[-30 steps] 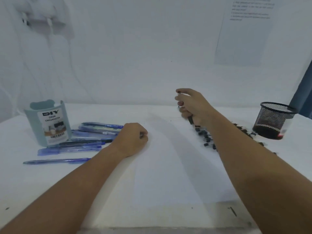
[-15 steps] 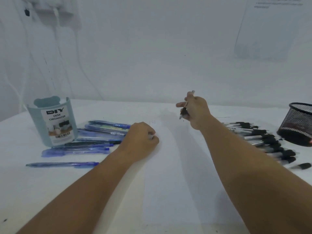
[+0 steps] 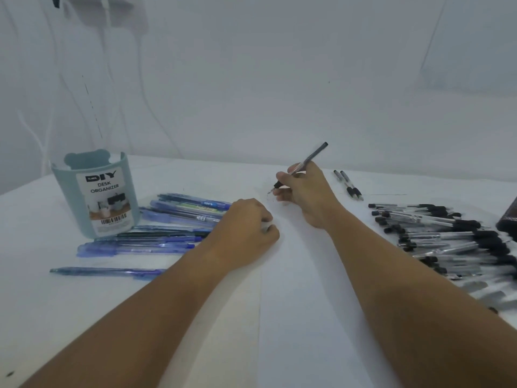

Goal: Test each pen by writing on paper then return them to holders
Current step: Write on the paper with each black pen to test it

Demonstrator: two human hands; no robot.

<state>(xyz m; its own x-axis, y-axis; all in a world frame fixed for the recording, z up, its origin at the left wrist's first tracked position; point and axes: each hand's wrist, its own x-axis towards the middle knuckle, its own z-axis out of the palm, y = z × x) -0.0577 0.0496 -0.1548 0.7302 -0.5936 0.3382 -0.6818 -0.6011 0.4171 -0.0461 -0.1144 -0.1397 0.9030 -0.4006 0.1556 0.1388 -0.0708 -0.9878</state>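
Two bare forearms reach over a white paper sheet [image 3: 307,317] on the white worktop [image 3: 33,303]. Nearer, the left hand [image 3: 243,228] rests curled on the sheet's edge, its grip holding nothing I can see. Farther, the right hand [image 3: 305,191] pinches a slim black-tipped pen [image 3: 309,157], nib at the paper. Blue pens [image 3: 134,245] lie beside a teal organizer [image 3: 95,194]; black pens [image 3: 453,239] lie right, against a white wall [image 3: 279,79].

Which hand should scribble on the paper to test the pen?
The right hand, probably. It already pinches the pen with the tip down at the paper. The left hand rests curled on the paper's edge beside the blue pens, steadying it.
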